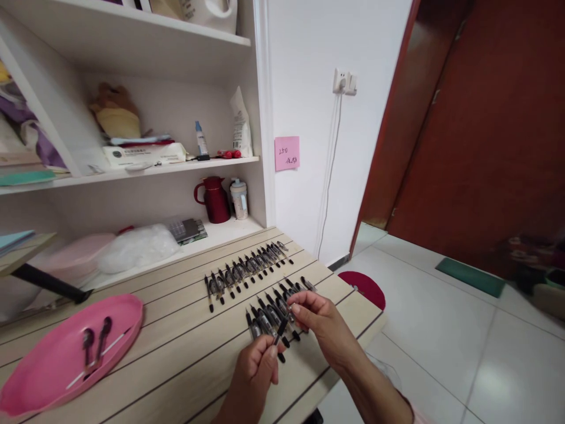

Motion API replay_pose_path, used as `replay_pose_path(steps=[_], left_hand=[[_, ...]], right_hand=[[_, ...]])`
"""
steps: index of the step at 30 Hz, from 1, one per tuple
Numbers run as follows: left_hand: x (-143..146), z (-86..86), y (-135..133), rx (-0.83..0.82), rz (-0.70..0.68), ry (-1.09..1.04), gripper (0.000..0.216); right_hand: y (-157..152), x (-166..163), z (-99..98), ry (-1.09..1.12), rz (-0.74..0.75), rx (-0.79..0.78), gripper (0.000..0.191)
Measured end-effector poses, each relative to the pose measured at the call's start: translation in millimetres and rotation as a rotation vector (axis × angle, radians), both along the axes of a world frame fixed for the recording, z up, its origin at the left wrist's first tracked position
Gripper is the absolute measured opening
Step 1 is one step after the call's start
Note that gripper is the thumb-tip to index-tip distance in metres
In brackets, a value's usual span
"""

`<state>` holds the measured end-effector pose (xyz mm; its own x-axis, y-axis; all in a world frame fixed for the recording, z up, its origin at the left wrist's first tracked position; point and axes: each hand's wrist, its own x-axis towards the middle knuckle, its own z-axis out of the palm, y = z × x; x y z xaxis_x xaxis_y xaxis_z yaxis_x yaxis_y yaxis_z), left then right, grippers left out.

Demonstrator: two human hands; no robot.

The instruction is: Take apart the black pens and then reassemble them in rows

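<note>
On the striped worktop (176, 365) beside white shelves (198, 44), your left hand (257, 362) and right hand (318, 321) pinch a pen (281, 330) narrowly between them, toward the front right corner, above the nearer row of pens (265, 321)

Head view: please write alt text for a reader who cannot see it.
Bare left hand holding a slim black pen, right hand near its far end, above a pale striped table with two rows of black and clear pens. A pink oval tray sits left.
</note>
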<state>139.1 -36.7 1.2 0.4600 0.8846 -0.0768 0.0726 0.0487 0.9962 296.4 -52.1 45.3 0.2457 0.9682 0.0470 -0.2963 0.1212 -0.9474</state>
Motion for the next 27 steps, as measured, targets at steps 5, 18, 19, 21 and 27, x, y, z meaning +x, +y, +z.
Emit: replay_pose_path(steps=[5,18,19,21,27], left_hand=[[-3.2,0.9,3.7,0.067,-0.061,0.052,0.033],[0.2,6.2,-4.8,0.055,0.012,0.022,0.031],[0.5,6.2,-5.7,0.049,0.008,0.009,0.031],[0.8,6.2,-6.4,0.035,0.017,-0.003,0.03],[-0.9,6.2,-2.1,-0.038,-0.029,-0.024,0.028]], right_hand=[[-1.8,-1.5,1.9,-0.041,0.032,-0.004,0.026],[-3.4,0.8,0.3,-0.088,0.063,-0.043,0.023],[-3.7,0.4,-0.4,-0.084,0.074,-0.039,0.022],[-4.7,-0.6,-1.7,-0.084,0.079,-0.036,0.021],[-7.3,0.9,-3.4,-0.029,0.089,-0.002,0.026]])
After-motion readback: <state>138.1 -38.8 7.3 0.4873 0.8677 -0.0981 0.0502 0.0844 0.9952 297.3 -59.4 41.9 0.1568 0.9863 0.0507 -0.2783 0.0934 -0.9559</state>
